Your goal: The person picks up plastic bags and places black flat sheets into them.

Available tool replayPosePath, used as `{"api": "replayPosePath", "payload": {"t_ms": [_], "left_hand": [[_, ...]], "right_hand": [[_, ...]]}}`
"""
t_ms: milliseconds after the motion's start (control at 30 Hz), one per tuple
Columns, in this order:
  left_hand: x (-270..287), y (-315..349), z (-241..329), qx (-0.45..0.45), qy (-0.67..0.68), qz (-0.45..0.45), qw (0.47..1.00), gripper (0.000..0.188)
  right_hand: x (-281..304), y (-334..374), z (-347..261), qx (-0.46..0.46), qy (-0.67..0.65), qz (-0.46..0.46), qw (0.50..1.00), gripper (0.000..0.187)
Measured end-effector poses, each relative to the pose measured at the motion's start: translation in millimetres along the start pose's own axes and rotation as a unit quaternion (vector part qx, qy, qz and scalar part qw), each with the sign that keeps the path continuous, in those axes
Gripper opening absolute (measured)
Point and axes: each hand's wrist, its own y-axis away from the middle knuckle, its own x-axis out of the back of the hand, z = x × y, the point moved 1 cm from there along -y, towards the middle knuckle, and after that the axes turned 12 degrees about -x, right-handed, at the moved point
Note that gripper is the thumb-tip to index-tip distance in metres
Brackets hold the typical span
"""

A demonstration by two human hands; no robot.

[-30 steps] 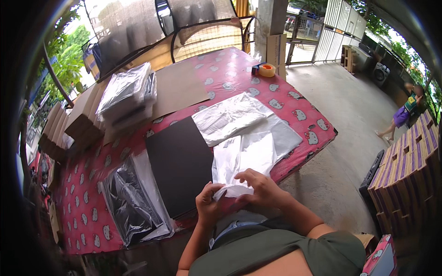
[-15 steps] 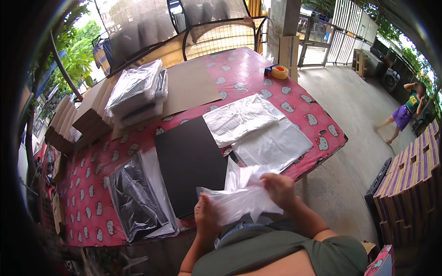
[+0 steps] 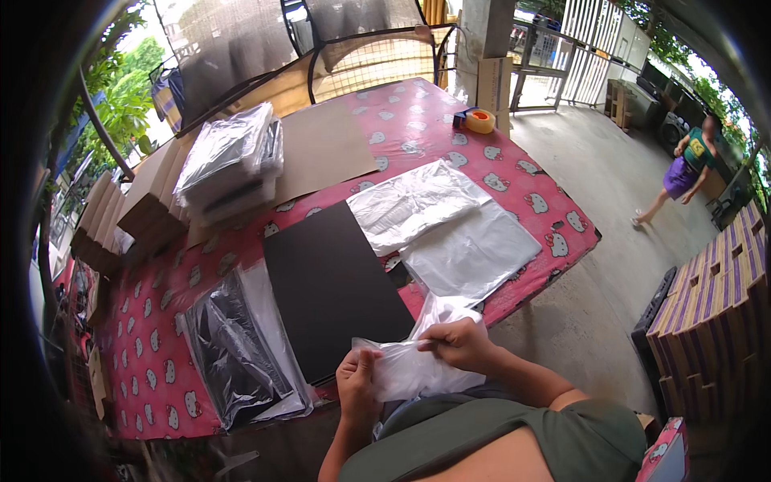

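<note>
A clear plastic bag is stretched between my two hands at the table's near edge. My left hand pinches its left side, thumb on top. Its upper edge is gripped by the closed fingers of my right hand. Just beyond, flat black sheets lie on the pink patterned table. To their right rest white, translucent plastic bags, some folded over. Black sheets in clear plastic lie to the left of the bare black ones.
A tall pile of plastic-wrapped packs stands on flat cardboard at the back left, beside brown cartons. A tape dispenser sits at the far right corner. Stacked striped cartons stand on the floor at right; a person walks beyond.
My right hand has moved left, closer to my left hand, and the bag between them is bunched narrower. The person at the back right has moved left and lowered their arms.
</note>
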Motion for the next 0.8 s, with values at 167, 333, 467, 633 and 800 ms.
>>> {"api": "replayPosePath", "payload": {"t_ms": [167, 333, 467, 633, 800], "left_hand": [[5.5, 1.1, -14.1, -0.031, 0.006, 0.011, 0.999, 0.034], [16.7, -7.6, 6.9, -0.008, -0.001, 0.125, 0.992, 0.040], [104.5, -13.7, 28.8, 0.025, 0.018, 0.280, 0.959, 0.040], [245.0, -14.2, 51.1, -0.006, 0.258, 0.049, 0.965, 0.038], [232.6, -8.3, 95.6, -0.140, 0.069, 0.358, 0.920, 0.038]], "right_hand": [[-2.7, 0.1, 6.3, 0.076, -0.011, 0.120, 0.990, 0.014], [26.4, -7.7, 59.6, 0.061, -0.045, 0.267, 0.961, 0.015], [110.3, 7.7, 97.7, -0.193, -0.383, 0.388, 0.816, 0.012], [219.4, 66.7, 134.6, 0.142, -0.538, 0.535, 0.636, 0.024], [201.8, 63.9, 27.5, 0.190, -0.230, 0.846, 0.442, 0.039]]}}
